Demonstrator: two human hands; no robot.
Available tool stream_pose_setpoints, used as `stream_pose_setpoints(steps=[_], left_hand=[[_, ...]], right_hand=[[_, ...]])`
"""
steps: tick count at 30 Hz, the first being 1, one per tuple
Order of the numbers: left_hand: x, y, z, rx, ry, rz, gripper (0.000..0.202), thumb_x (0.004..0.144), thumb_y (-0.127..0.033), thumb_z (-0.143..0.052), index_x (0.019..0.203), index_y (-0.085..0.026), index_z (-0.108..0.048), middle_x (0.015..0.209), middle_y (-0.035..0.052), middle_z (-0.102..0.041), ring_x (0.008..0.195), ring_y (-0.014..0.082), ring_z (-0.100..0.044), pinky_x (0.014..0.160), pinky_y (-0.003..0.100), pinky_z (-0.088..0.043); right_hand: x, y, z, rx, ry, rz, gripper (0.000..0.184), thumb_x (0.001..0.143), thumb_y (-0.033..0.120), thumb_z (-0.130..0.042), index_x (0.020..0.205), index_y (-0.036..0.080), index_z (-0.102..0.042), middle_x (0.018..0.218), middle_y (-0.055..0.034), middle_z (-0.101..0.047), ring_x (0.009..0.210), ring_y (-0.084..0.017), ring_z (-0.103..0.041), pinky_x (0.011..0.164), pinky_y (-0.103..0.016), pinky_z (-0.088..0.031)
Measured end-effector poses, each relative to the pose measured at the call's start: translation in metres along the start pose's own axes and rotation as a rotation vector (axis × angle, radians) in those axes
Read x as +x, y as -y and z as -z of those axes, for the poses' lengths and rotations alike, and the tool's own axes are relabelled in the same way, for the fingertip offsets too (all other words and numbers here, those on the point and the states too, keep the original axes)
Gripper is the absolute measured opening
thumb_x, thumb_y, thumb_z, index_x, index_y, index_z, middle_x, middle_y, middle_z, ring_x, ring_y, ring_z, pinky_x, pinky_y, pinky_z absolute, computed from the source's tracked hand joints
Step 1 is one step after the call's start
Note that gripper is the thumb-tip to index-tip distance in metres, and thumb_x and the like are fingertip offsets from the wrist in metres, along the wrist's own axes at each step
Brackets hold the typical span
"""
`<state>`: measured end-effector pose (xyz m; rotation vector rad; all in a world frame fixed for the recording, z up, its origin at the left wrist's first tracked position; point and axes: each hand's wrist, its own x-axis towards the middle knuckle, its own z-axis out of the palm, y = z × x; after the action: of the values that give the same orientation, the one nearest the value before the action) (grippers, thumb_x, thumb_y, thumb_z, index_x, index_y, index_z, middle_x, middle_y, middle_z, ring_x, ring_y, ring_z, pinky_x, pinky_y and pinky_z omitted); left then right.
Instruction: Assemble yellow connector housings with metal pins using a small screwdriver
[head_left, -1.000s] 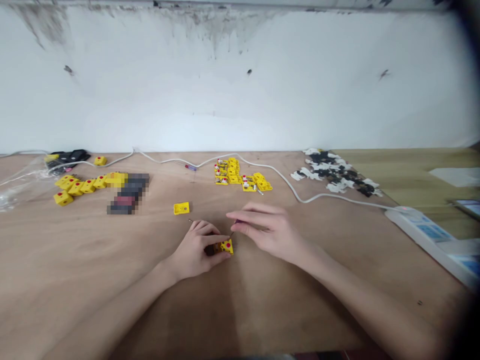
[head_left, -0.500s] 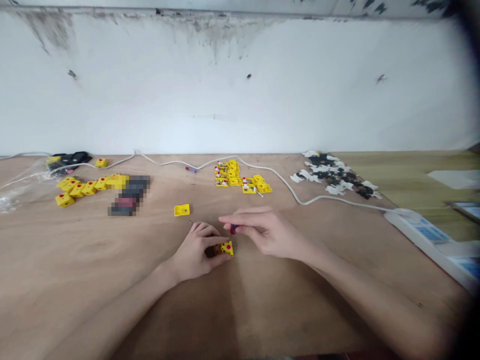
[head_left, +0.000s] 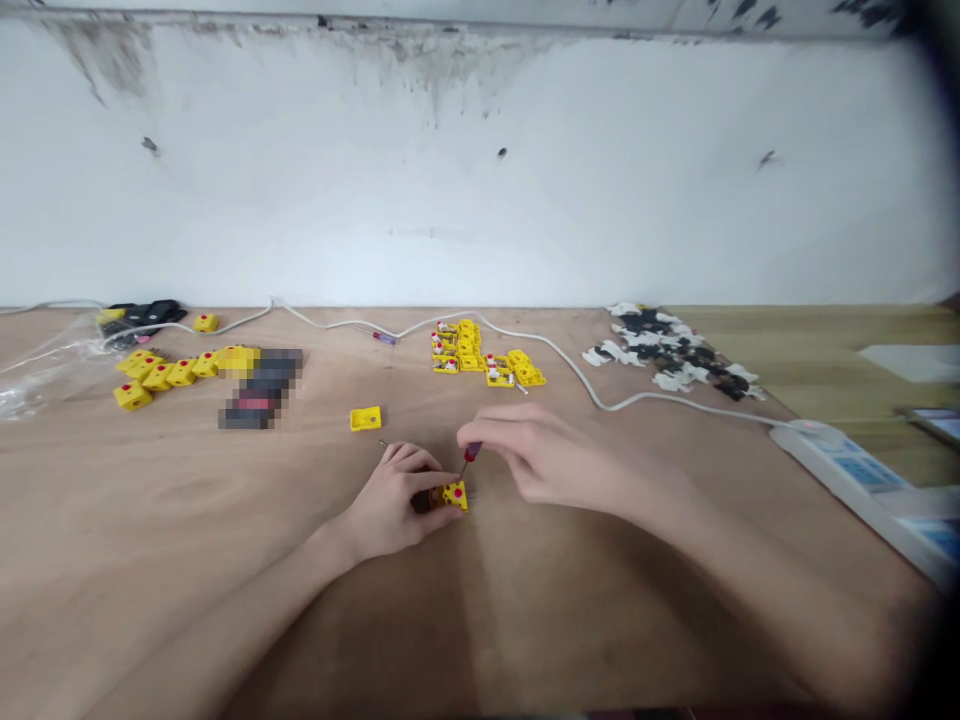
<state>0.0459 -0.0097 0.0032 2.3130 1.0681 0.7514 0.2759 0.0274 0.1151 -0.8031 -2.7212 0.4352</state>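
Observation:
My left hand [head_left: 397, 505] is closed around a small yellow box [head_left: 456, 495] with a red button, pressing it to the wooden table. The fingers hide its left part, which looks dark. My right hand [head_left: 536, 455] grips the red and purple handle of a small screwdriver [head_left: 472, 452]. Its thin shaft slants down, and the tip meets the upper edge of the yellow box near my left index finger. Just beyond my left hand lies an open yellow half-shell [head_left: 366, 418]. A thin metal end pokes out by the left knuckles.
Yellow shells with red and white parts [head_left: 457, 348] sit farther back. Several yellow boxes [head_left: 157, 375] stand at left. A white cable [head_left: 555, 352] crosses to a power strip [head_left: 847, 470] on the right. Black and white pieces [head_left: 667, 345] lie back right. A second screwdriver [head_left: 385, 338] rests near the wall.
My right hand has shifted slightly right, its fingers curling more around the screwdriver handle, and the handle tilts further right. My left hand and the yellow box stay in place.

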Motion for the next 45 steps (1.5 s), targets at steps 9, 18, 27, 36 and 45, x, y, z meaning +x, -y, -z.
stream_pose_setpoints(steps=[9,18,27,36,45], left_hand=[[0.001,-0.003,0.003,-0.009,0.006,0.006,0.031,0.085,-0.044,-0.073,0.112,-0.028,-0.074,0.1,0.0046,-0.068,0.097,0.021,-0.057,0.091,0.039,-0.038],[0.0,-0.001,0.005,0.004,0.036,-0.011,0.036,0.085,-0.047,-0.071,0.117,-0.029,-0.071,0.105,0.0046,-0.067,0.101,0.0224,-0.055,0.092,0.04,-0.037],[-0.002,0.054,0.066,0.128,-0.093,0.034,0.031,0.081,-0.026,-0.07,0.112,-0.025,-0.071,0.125,0.0092,-0.06,0.118,0.0294,-0.048,0.104,0.046,-0.035],[-0.003,0.064,0.059,0.201,-0.077,0.051,0.021,0.08,-0.024,-0.066,0.099,-0.026,-0.076,0.119,0.0073,-0.064,0.116,0.029,-0.051,0.101,0.046,-0.036],[-0.004,0.063,0.059,0.23,-0.073,0.032,0.024,0.08,-0.023,-0.065,0.101,-0.027,-0.075,0.119,0.0071,-0.064,0.115,0.0282,-0.052,0.1,0.046,-0.036]], right_hand=[[0.0,0.002,0.015,-0.439,0.167,0.075,0.019,0.078,0.002,-0.061,0.084,0.02,-0.062,0.069,-0.0007,-0.065,0.051,-0.016,-0.051,0.05,-0.03,-0.021],[0.022,0.017,0.023,-0.444,0.242,-0.061,0.039,0.099,0.042,-0.052,0.071,0.018,-0.065,0.062,-0.0053,-0.066,0.053,-0.019,-0.06,0.051,-0.03,-0.023],[0.023,-0.001,0.013,0.123,0.024,-0.124,0.021,0.097,0.029,-0.058,0.089,0.02,-0.074,0.08,-0.0008,-0.074,0.068,-0.014,-0.065,0.063,-0.024,-0.044],[0.042,-0.017,-0.049,0.318,-0.32,-0.096,0.014,0.095,0.027,-0.062,0.095,0.021,-0.074,0.086,0.0007,-0.076,0.073,-0.013,-0.067,0.067,-0.022,-0.049],[0.045,-0.023,-0.06,0.31,-0.319,-0.099,0.015,0.096,0.029,-0.06,0.097,0.022,-0.073,0.091,0.0,-0.076,0.077,-0.014,-0.067,0.07,-0.024,-0.05]])
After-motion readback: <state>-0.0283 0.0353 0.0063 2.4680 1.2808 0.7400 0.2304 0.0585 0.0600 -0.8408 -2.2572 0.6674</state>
